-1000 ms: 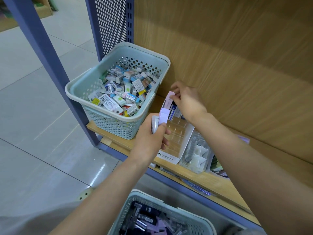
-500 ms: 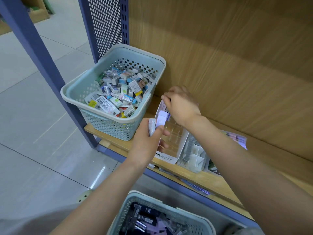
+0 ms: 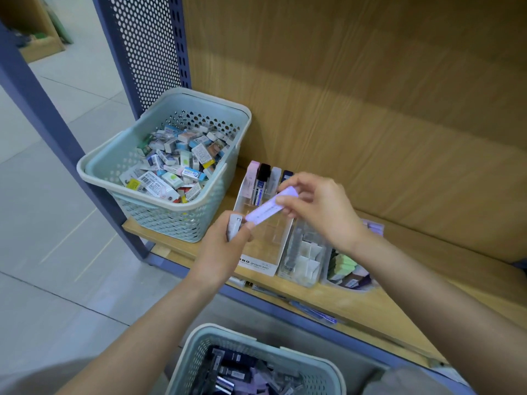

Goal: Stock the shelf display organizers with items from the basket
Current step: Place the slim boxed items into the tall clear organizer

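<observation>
**Inspector:** Head view. What is recorded for the hands?

**Recorder:** The left hand (image 3: 225,249) is found curled round a small white case (image 3: 234,230), which is held upright just in front of the white display organizer (image 3: 261,262). The right hand (image 3: 322,212) is found pinching the upper end of a lilac case (image 3: 268,210) between thumb and fingers. That case is held aslant above the organizer's compartments. Its lower end is close to the left thumb, but whether the two touch cannot be told.

**Inspector:** And the organizer's contents?

**Recorder:** Four cases are noted standing side by side in its back row: a pink case (image 3: 252,172), a black case (image 3: 263,175), a grey case (image 3: 275,178) and a dark blue case (image 3: 286,176).

**Inspector:** Placement of the remaining items?

**Recorder:** The organizer is set on the wooden shelf (image 3: 385,307), just right of a pale green basket (image 3: 171,220) filled with small boxed items. A clear organizer (image 3: 305,252) is placed against its right side, and beyond that a third organizer (image 3: 342,269) is seen holding green and purple items. A lower basket (image 3: 196,354) is recorded at the bottom edge of the view, below the shelf front, with dark and purple cases lying in it.
</observation>
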A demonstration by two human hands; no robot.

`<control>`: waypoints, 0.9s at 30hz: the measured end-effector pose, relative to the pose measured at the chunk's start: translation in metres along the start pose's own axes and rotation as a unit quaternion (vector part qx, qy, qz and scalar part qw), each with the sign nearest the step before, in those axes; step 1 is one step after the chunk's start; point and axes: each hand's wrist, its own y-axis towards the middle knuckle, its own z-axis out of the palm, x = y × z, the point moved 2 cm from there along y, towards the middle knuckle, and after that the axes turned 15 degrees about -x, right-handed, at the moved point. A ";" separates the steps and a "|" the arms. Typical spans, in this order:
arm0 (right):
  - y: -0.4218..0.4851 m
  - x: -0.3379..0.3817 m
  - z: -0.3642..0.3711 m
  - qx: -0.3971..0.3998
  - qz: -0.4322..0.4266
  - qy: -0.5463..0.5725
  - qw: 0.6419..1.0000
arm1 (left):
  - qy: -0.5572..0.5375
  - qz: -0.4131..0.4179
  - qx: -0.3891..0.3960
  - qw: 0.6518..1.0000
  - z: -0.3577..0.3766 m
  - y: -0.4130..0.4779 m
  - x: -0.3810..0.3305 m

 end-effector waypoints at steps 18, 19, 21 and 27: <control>0.054 -0.062 0.004 -0.037 -0.113 -0.292 0.949 | -0.028 -0.030 0.025 0.999 0.014 0.005 -0.001; 0.057 -0.062 0.005 -0.037 -0.105 -0.302 0.947 | -0.028 -0.023 0.022 0.999 0.012 0.005 0.000; 0.064 -0.061 0.006 -0.024 -0.081 -0.330 0.940 | -0.030 -0.018 0.015 0.999 0.010 0.007 0.001; 0.073 -0.067 0.014 0.026 -0.039 -0.358 0.933 | -0.026 -0.031 0.004 0.999 0.013 0.011 0.002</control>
